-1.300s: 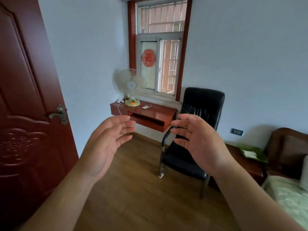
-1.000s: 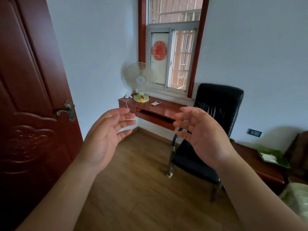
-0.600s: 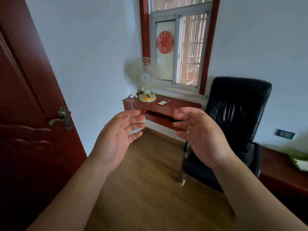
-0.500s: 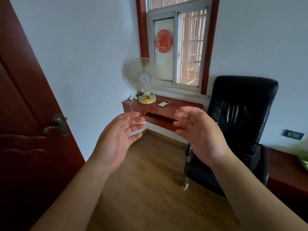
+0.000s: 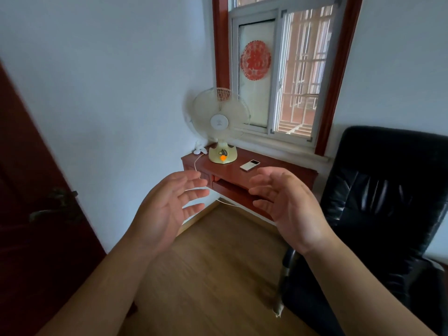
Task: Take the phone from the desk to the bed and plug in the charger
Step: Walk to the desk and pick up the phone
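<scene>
Left hand point(image 5: 167, 209): we hold it raised, palm inward, fingers spread, grasping nothing
Right hand point(image 5: 288, 207): likewise raised and empty
Phone point(image 5: 250, 165): flat on our desk point(image 5: 286, 170), right of the fan point(image 5: 221, 127)
Charger cable point(image 5: 196, 163): draped off the desk's left end

Closer to the surface under the window

Over the last second or so the view has advanced into the room: the surface point(image 5: 247, 169), the phone point(image 5: 250, 165) lying on it and the fan point(image 5: 221, 124) now show larger and nearer the middle, the phone just above the raised hands. The door point(image 5: 36, 190) has slid off toward the left edge, its handle blurred, and the black chair point(image 5: 385, 207) now fills the right side. The bed and the low side table seen earlier at the right have left the picture.
</scene>
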### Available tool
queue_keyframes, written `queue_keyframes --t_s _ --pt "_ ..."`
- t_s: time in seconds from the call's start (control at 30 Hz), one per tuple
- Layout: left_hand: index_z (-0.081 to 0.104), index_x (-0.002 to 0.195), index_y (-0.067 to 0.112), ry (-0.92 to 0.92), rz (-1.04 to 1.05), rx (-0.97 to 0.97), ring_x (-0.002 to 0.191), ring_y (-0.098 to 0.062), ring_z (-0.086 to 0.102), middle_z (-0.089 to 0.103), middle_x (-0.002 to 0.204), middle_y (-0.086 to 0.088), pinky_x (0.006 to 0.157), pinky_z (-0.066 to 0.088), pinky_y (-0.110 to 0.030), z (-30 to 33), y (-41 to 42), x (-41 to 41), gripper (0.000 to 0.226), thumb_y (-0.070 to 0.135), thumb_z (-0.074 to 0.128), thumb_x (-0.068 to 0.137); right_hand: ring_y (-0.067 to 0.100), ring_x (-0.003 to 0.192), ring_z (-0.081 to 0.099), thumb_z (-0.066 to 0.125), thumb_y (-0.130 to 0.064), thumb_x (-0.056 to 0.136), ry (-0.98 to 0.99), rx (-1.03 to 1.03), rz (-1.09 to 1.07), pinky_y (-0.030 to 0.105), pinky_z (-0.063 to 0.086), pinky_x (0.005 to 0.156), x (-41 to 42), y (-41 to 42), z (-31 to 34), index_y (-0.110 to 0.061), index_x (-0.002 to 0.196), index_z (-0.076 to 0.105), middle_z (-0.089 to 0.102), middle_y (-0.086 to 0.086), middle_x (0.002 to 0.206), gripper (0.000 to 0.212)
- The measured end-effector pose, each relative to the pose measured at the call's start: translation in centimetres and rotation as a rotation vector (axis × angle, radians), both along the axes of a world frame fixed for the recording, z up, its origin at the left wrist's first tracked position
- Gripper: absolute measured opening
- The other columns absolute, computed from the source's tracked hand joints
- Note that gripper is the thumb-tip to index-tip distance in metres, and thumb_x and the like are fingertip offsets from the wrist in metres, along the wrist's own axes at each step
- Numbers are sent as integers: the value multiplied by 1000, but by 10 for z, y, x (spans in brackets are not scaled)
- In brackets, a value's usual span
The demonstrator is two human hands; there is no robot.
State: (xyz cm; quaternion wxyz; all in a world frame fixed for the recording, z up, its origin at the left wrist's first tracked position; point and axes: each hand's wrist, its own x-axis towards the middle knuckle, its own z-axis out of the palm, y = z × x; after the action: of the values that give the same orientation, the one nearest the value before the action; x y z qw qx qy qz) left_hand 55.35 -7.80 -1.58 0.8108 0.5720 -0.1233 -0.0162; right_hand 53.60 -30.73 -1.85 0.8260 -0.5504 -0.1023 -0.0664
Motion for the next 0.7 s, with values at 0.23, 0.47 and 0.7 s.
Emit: queue_keyframes --t_s 0.23,0.47,0.7 --pt "66 110 13 52 0 17 100 -23 70 74 103 -6 81 58 -34 -33 30 125 29 31 55 89 22 88 67 57 -32 83 105 -50 -31 37 51 77 121 36 -29 -17 96 74 73 7 94 26" --pt "64 104 10 174 -58 -35 95 -22 70 71 100 -9 84 54 -38 -50 75 274 37 33 53 78 25 85 64 53 -18 92 202 -14 -140 38 47 76 256 91 -36 -9 100 70 70 11 92 20" --pt "64 108 9 226 -142 -65 103 -26 67 71 105 -10 94 47 -43 -49 101 392 41 33 53 77 23 83 63 57 -20 90 197 -23 -179 37 47 76 354 122 -33 -2 106 67 69 10 89 25"
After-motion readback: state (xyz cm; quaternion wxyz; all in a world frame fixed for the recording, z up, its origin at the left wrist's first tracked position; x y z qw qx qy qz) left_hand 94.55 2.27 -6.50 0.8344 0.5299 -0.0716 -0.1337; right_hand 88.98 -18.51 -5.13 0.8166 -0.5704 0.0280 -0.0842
